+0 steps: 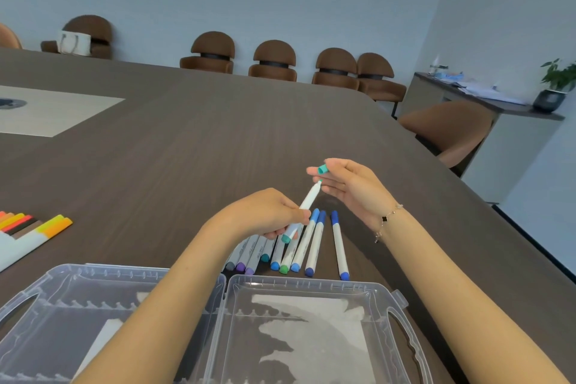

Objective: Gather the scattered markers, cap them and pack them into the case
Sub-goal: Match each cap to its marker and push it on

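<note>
Head view: teal marker (307,203), light, stiff, smooth-barrelled, best pinched mid-barrel, is gripped by the left hand (268,212) above the table (187,150); the right hand (346,181) pinches its teal cap (323,169) just beyond the tip, case (311,321) open nearby

The room was bright with soft, even light. A pale sheen lay across the far part of the dark table (218,121). Small soft shadows sat under the markers (311,243) and the right hand (349,187). The clear case (311,290) had white shiny patches on it. The picture bent at the edges, so the table's side curved. The chairs (274,61) and the plant (558,75) far away looked a bit fuzzy.
</note>
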Motion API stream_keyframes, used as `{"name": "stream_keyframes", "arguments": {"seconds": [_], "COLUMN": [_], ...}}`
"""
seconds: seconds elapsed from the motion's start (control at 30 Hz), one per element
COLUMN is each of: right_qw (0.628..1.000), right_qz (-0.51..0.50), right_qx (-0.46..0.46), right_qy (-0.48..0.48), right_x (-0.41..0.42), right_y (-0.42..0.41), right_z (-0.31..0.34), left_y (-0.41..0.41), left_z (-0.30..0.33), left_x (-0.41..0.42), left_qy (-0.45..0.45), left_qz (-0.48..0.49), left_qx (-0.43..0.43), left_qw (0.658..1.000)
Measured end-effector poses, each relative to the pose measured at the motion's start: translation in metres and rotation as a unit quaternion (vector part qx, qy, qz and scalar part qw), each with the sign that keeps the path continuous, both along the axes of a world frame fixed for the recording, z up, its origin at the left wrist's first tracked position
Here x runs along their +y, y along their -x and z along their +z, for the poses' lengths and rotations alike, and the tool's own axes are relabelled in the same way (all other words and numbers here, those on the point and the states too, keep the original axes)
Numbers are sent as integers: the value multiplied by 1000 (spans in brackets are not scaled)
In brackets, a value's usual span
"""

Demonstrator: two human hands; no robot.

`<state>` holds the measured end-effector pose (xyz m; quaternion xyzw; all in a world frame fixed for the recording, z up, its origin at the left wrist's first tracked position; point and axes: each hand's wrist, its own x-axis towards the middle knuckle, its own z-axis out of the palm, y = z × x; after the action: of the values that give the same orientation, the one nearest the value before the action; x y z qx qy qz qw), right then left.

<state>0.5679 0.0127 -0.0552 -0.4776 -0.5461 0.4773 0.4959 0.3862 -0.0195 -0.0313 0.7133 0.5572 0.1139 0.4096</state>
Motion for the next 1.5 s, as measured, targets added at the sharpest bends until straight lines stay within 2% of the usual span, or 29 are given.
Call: {"name": "stream_keyframes", "arguments": {"seconds": [0.13, 0.27, 0.47, 0.7, 0.97, 1.07, 1.23, 1.33, 1.4, 1.5], "right_qw": [997, 996, 994, 996, 995, 994, 986, 979, 961, 927], "right_qz": [-31, -57, -12, -35, -63, -60, -84, -132, -161, -165], "right_qx": [-68, -54, -105, -69, -62, -68, -118, -145, -224, -335], "right_qy": [-24, -32, -19, -51, -47, -62, -81, -51, -20, 36], "right_x": [1, 1, -6, -9, -12, -16, -26, -29, -30, -36], "right_y": [6, 3, 12, 15, 15, 17, 10, -14, -32, -43], "right_z": [-1, 1, 2, 6, 6, 15, 47, 54, 47, 19], "left_y": [0, 1, 1, -12, -17, -12, 0, 13, 32, 70], "left_z": [2, 1, -2, 1, -2, -1, 12, 20, 27, 40], "left_x": [0, 1, 3, 2, 3, 1, -1, 2, 4, 6], "left_qy": [-5, -9, -15, 4, 8, -21, -37, -71, -98, -125], "left_qz": [7, 3, 9, 39, 82, 65, 14, 17, 29, 77], "left_qx": [-4, -7, -22, -88, -72, -79, -118, -80, -54, -67], "left_qw": [1000, 1000, 1000, 995, 994, 995, 992, 994, 993, 987]}}
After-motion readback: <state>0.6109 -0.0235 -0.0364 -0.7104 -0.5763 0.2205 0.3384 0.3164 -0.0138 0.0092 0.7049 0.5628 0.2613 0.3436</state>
